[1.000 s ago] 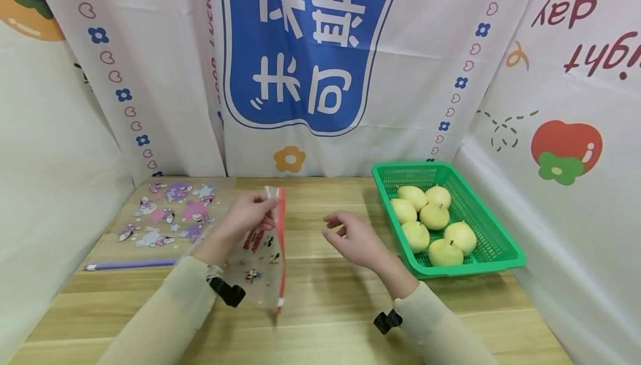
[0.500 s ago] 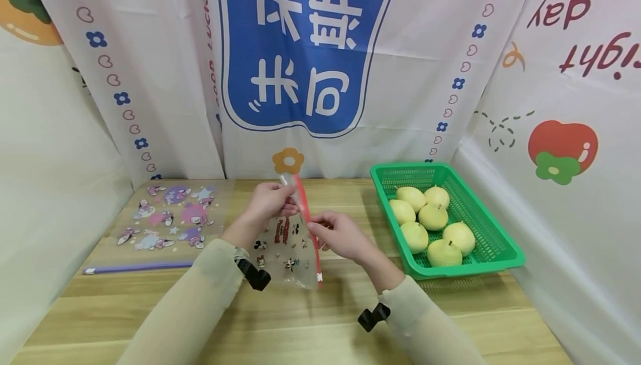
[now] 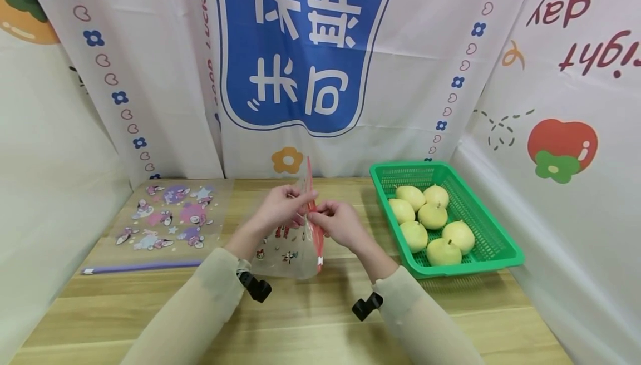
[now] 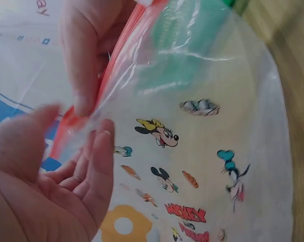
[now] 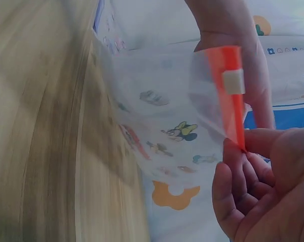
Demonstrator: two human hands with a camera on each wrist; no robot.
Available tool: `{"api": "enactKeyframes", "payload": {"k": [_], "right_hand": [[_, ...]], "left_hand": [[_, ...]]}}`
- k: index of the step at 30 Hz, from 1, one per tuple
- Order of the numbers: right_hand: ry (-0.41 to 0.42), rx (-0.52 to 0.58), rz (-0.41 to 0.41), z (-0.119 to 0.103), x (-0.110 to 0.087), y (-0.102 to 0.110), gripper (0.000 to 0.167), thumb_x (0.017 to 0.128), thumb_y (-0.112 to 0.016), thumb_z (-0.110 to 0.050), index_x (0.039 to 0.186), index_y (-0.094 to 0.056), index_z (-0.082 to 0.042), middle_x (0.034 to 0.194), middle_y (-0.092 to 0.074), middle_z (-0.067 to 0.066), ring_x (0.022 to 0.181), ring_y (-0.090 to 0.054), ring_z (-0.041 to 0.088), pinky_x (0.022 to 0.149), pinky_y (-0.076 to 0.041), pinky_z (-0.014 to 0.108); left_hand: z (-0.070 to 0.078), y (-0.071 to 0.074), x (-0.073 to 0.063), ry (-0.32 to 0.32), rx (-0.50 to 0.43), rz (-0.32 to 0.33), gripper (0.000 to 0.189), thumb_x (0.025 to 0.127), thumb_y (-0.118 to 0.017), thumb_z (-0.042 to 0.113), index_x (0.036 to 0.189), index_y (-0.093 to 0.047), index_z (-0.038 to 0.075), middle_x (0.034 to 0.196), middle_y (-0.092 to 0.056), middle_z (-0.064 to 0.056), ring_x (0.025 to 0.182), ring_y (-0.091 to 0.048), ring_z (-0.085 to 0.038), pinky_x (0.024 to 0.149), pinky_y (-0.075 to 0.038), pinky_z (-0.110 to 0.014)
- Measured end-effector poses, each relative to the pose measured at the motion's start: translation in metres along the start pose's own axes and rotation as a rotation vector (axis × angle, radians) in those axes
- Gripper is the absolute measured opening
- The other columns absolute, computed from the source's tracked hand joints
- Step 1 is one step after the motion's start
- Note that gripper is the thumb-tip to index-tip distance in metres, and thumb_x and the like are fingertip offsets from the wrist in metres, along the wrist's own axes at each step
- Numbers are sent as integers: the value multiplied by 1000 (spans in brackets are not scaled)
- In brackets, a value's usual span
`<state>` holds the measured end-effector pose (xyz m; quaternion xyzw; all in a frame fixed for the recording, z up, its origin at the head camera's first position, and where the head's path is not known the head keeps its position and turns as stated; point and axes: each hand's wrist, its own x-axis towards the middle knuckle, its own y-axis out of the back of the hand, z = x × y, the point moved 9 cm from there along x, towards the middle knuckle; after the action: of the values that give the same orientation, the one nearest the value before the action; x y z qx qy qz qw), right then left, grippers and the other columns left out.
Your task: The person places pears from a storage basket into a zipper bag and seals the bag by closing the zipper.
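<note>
A clear zip bag [image 3: 292, 265] with small cartoon prints stands on edge between the hands, its red zip strip [image 5: 237, 111] facing right. Near the strip's lower end in the head view sits a white slider [image 5: 233, 81]. The right hand [image 3: 343, 225] pinches the strip between thumb and fingers. Just to its left, the left hand [image 3: 280, 207] has bent fingers at the bag's edge; its blurred thumb lies across the strip from them in the left wrist view. Both hands meet around the middle of the strip. No contents show inside the bag.
A second clear bag [image 3: 165, 217] with pink and purple prints lies flat at the left, its purple zip strip [image 3: 140, 267] toward the front. At the right stands a green basket [image 3: 493, 231] holding several pale yellow pears [image 3: 433, 216]. Printed cloth [image 3: 340, 153] hangs behind the wooden table [image 3: 300, 329].
The left hand has moved right, bringing the bag along. The right hand has come in from the right and taken hold of the red strip, which now stands more upright.
</note>
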<state>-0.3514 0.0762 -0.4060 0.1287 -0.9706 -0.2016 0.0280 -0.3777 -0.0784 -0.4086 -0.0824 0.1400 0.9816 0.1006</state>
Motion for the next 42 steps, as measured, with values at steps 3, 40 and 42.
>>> {"api": "enactKeyframes", "payload": {"k": [3, 40, 42], "right_hand": [[-17, 45, 37, 2, 2, 4, 20, 105, -76, -25, 102, -76, -5, 81, -70, -1, 65, -62, 10, 59, -58, 22], [-269, -145, 96, 14, 27, 89, 30, 110, -64, -14, 130, -74, 7, 83, -78, 13, 60, -71, 9, 65, -71, 30], [-256, -135, 94, 13, 27, 86, 32, 112, -63, -17, 130, -74, 7, 88, -79, 18, 60, -71, 9, 63, -70, 29]], "left_hand": [[-1, -3, -1, 7, -22, -25, 40, 108, -72, 37, 127, -68, 2, 94, -75, -8, 71, -76, -15, 67, -68, -28], [16, 69, -1, 5, 116, -13, 42, 115, -60, 25, 142, -68, -6, 106, -81, -17, 78, -80, -13, 74, -71, -27], [17, 65, -1, -10, 104, 11, 42, 116, -60, 27, 142, -68, -5, 112, -80, -21, 78, -81, -14, 77, -72, -30]]}}
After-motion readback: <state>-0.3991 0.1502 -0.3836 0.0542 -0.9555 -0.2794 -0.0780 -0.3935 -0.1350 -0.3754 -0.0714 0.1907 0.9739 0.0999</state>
